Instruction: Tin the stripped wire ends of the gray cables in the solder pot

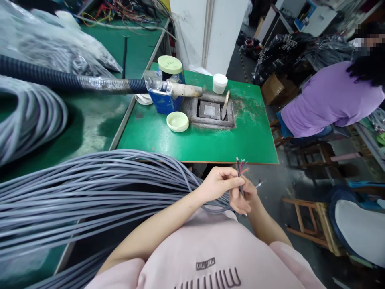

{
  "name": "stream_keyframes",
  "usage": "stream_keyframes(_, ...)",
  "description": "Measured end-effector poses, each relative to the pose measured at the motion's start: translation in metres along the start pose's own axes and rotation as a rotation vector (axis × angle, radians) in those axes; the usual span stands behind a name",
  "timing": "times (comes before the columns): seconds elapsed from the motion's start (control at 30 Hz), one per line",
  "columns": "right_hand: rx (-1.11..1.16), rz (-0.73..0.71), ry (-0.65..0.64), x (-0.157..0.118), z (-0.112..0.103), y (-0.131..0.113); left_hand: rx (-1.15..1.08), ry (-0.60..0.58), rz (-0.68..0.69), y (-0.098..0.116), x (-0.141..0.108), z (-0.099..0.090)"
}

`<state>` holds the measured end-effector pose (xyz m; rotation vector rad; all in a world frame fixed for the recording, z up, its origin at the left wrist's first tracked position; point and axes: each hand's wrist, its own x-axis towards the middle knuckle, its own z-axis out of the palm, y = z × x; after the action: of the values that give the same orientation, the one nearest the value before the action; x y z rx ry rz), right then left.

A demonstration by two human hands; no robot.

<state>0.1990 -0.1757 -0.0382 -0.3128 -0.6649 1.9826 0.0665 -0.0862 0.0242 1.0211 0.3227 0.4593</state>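
In front of my chest, my left hand (221,183) pinches the end of a grey cable between thumb and fingers. Thin coloured wires (241,164) fan out above the fingertips, with bare tips. Close against it, my right hand (244,196) has its fingers curled round the same cable end. Another wire end (261,183) pokes out to the right of that hand. A large bundle of grey cables (126,188) runs from the left, passing under my left forearm. Part of the bundle is hidden behind my hands and arm.
On the green table (144,140), a small metal solder pot (209,109) sits in a recess with a scraper (225,105) leaning there. A hose nozzle (186,90), pale green dish (177,121) and white tub (219,83) surround it. A person in purple (331,96) and a stool (319,224) are rightward.
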Motion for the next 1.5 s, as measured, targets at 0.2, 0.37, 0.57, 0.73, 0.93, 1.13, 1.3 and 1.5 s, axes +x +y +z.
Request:
stream_keyframes(0.2, -0.367, -0.062, 0.525, 0.031, 0.032, -0.006, 0.045, 0.436, 0.200, -0.006, -0.012, -0.027)
stream_keyframes(0.37, -0.512, 0.014, 0.601, 0.045, 0.038, 0.000, 0.152, 0.590, 0.230, 0.000, -0.023, -0.036)
stream_keyframes(0.57, -0.472, 0.063, 0.566, 0.057, 0.041, 0.001, 0.200, 0.682, 0.213, 0.009, -0.028, -0.037)
stream_keyframes(0.73, -0.269, 0.059, 0.521, 0.071, 0.044, -0.005, 0.296, 0.738, 0.246, 0.007, -0.035, -0.039)
stream_keyframes(0.93, -0.320, -0.043, 0.560, 0.087, 0.045, -0.006, 0.295, 0.755, 0.372, 0.002, -0.042, -0.040)
stream_keyframes(1.13, -0.542, -0.261, 0.736, 0.089, 0.049, -0.002, -0.073, 0.591, 0.365, -0.002, -0.038, -0.038)
stream_keyframes(1.3, -0.901, -0.359, 0.791, 0.083, 0.052, -0.010, -0.088, 0.615, 0.336, -0.002, -0.035, -0.037)
stream_keyframes(1.5, -1.067, -0.301, 0.761, 0.082, 0.050, -0.020, -0.084, 0.633, 0.273, -0.004, -0.034, -0.042)
